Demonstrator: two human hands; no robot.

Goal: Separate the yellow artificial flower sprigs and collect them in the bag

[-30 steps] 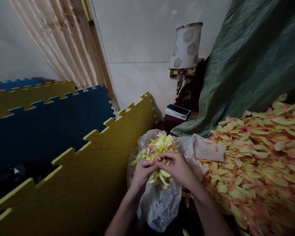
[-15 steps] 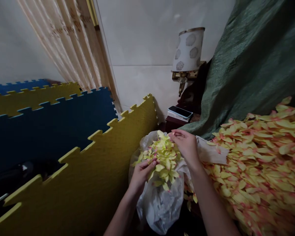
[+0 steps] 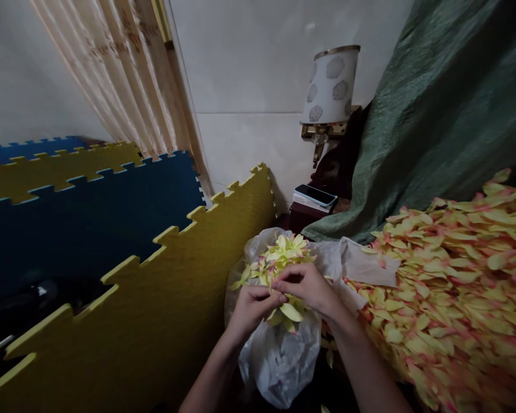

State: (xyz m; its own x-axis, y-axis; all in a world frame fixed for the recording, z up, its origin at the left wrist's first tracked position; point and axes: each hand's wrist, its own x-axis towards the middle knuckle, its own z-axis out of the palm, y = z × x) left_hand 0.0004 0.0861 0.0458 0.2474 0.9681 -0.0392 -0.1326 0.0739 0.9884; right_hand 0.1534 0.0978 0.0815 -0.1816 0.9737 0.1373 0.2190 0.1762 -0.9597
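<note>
Yellow flowers: bunched on plastic bag, just beyond and partly beneath left hand and right hand, about equally near both; long axis indeterminate. Left to right: yellow foam mat, outward of left hand; left thumb and fingers pinched together; right likewise, meeting left's fingertips, pinched item indiscernible; petal pile, outward of right hand.

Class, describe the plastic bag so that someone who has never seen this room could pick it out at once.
Find the nearest yellow foam mat, then the heap of pink-tipped petals on the right. Between them, the left hand and right hand are close together over the plastic bag. Its crumpled, translucent surface sets it apart from the solid mat and loose petals.
</note>
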